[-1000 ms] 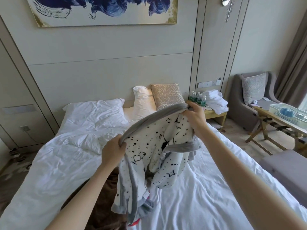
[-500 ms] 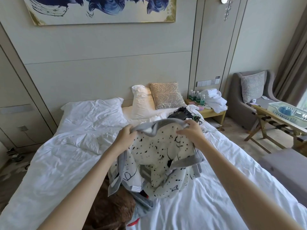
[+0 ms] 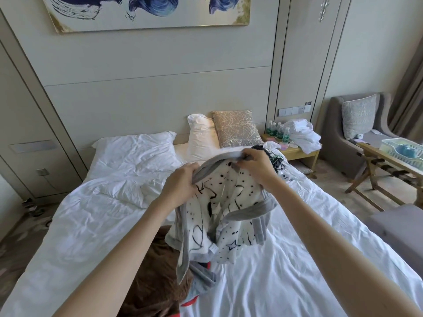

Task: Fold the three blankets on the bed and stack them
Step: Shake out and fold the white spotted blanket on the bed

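Left hand [image 3: 183,184] is clenched on the grey border of the white patterned blanket [image 3: 219,216], which is lifted above the bed [image 3: 91,220]. Below and left of that grip, a brown blanket [image 3: 155,275] lies crumpled on the sheet. Directly beneath the hanging cloth, a grey blanket with red trim [image 3: 201,284] shows partly. Right hand [image 3: 258,165] pinches the same grey border, near the left grip and slightly higher.
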`<state>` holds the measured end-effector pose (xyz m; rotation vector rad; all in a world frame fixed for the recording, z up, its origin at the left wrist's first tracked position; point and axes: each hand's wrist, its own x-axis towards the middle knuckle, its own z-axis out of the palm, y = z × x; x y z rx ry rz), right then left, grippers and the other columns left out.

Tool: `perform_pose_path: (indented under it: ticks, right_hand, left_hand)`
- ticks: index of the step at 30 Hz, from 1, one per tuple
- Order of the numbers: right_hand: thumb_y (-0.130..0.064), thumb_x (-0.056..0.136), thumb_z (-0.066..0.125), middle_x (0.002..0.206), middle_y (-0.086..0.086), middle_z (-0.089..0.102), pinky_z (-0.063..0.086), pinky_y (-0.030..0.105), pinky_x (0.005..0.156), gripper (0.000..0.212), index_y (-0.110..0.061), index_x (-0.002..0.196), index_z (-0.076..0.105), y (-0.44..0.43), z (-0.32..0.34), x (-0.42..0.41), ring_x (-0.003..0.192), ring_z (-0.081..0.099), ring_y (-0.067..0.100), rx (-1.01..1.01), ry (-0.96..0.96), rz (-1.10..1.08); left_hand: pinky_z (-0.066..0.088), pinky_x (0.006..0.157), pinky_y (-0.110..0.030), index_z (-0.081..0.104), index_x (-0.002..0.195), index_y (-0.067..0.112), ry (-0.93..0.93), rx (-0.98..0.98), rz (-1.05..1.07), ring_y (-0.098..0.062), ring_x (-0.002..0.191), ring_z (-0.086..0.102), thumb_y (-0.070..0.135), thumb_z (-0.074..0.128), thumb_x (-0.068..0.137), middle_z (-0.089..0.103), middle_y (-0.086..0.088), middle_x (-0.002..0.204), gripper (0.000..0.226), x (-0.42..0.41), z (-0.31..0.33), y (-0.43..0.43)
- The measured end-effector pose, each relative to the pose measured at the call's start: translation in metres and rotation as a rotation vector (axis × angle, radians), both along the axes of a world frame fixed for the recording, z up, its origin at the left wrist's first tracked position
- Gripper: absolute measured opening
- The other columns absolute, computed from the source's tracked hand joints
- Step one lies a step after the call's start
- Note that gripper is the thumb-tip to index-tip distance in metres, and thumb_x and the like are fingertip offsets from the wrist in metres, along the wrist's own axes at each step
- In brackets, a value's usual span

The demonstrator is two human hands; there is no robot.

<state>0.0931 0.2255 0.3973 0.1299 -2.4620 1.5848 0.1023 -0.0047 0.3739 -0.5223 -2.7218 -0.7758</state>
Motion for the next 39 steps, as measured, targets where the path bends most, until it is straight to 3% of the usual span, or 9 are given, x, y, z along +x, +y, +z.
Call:
perform_pose_path:
  ticks: [3, 12, 18, 22, 24, 29, 32, 35, 39]
  right_hand:
    - [-0.009, 0.082, 0.069, 0.069, -0.002, 0.061, 0.043, 0.021, 0.053, 0.008, -0.012, 0.076, 0.065, 0.013, 0.011, -0.004, 0.064, 0.051, 0.017, -0.06, 0.044, -0.119]
    - [-0.007, 0.085, 0.063, 0.101, 0.025, 0.068, 0.052, 0.053, 0.085, 0.019, 0.0, 0.102, 0.068, 0.036, 0.012, -0.009, 0.082, 0.062, 0.032, -0.21, 0.062, -0.266]
    - [-0.012, 0.081, 0.07, 0.066, 0.003, 0.058, 0.042, 0.031, 0.061, 0.015, -0.014, 0.07, 0.06, 0.043, -0.017, -0.013, 0.07, 0.053, 0.021, -0.168, -0.077, -0.356]
    - [-0.01, 0.077, 0.076, 0.082, 0.008, 0.066, 0.043, 0.024, 0.055, 0.013, -0.013, 0.084, 0.066, 0.035, -0.035, -0.005, 0.071, 0.058, 0.019, -0.119, -0.214, -0.213]
    - [-0.013, 0.075, 0.08, 0.091, 0.005, 0.063, 0.041, 0.022, 0.055, 0.043, -0.014, 0.113, 0.06, 0.028, -0.032, 0.001, 0.074, 0.058, 0.013, -0.053, -0.244, -0.122]
    - [-0.02, 0.076, 0.08, 0.068, 0.0, 0.06, 0.042, 0.023, 0.063, 0.063, -0.025, 0.132, 0.053, 0.0, -0.008, 0.017, 0.06, 0.051, 0.013, 0.181, -0.188, 0.4]
    - [-0.018, 0.078, 0.079, 0.085, 0.002, 0.067, 0.049, 0.032, 0.078, 0.04, -0.021, 0.115, 0.064, -0.016, -0.005, 0.019, 0.08, 0.061, 0.018, 0.209, -0.129, 0.436]
    - [-0.014, 0.085, 0.071, 0.075, 0.004, 0.06, 0.043, 0.032, 0.071, 0.005, -0.013, 0.087, 0.067, -0.016, -0.01, 0.019, 0.072, 0.053, 0.016, 0.186, -0.102, 0.383]
    - [-0.023, 0.088, 0.069, 0.092, 0.02, 0.069, 0.053, 0.044, 0.08, 0.016, -0.008, 0.095, 0.069, -0.005, -0.016, 0.018, 0.084, 0.066, 0.031, 0.134, -0.162, 0.308]
  left_hand:
    - [0.033, 0.05, -0.028, 0.052, 0.078, 0.02, 0.003, -0.024, 0.191, -0.017, 0.067, 0.051, -0.001, 0.053, 0.075, 0.052, 0.004, 0.076, 0.021, 0.002, -0.024, -0.021]
    - [0.03, 0.048, -0.028, 0.051, 0.074, 0.018, -0.169, 0.144, 0.381, -0.02, 0.054, 0.051, 0.012, 0.054, 0.084, 0.05, -0.001, 0.058, 0.012, 0.009, -0.073, -0.055]
    - [0.037, 0.066, -0.031, 0.061, 0.091, -0.003, -0.303, 0.537, 0.148, -0.021, 0.073, 0.051, 0.007, 0.064, 0.09, 0.055, -0.016, 0.076, 0.011, 0.01, -0.055, -0.053]
    - [0.045, 0.059, -0.015, 0.073, 0.087, 0.024, -0.352, 0.686, 0.076, -0.004, 0.071, 0.064, 0.016, 0.069, 0.09, 0.07, 0.008, 0.076, 0.009, 0.012, -0.026, -0.033]
    - [0.047, 0.067, -0.015, 0.072, 0.096, 0.023, -0.346, 0.666, 0.032, -0.004, 0.081, 0.067, 0.018, 0.069, 0.089, 0.073, 0.004, 0.089, 0.01, 0.011, -0.014, -0.022]
    - [0.043, 0.071, -0.026, 0.067, 0.089, 0.022, -0.26, 0.438, -0.142, -0.011, 0.077, 0.06, 0.012, 0.07, 0.087, 0.066, 0.001, 0.08, 0.011, 0.014, 0.014, 0.012]
    - [0.039, 0.063, -0.021, 0.063, 0.088, 0.021, -0.197, 0.295, -0.191, -0.003, 0.069, 0.054, 0.011, 0.071, 0.085, 0.061, 0.011, 0.074, 0.014, 0.015, 0.024, 0.027]
    - [0.042, 0.062, -0.019, 0.056, 0.104, 0.016, -0.339, 0.383, -0.211, -0.009, 0.067, 0.058, 0.018, 0.07, 0.089, 0.066, -0.002, 0.08, 0.021, 0.019, 0.03, 0.025]
    - [0.047, 0.072, -0.027, 0.058, 0.116, 0.014, -0.551, 0.626, -0.234, -0.015, 0.08, 0.059, 0.032, 0.054, 0.094, 0.059, -0.01, 0.091, 0.029, 0.026, 0.033, 0.011]
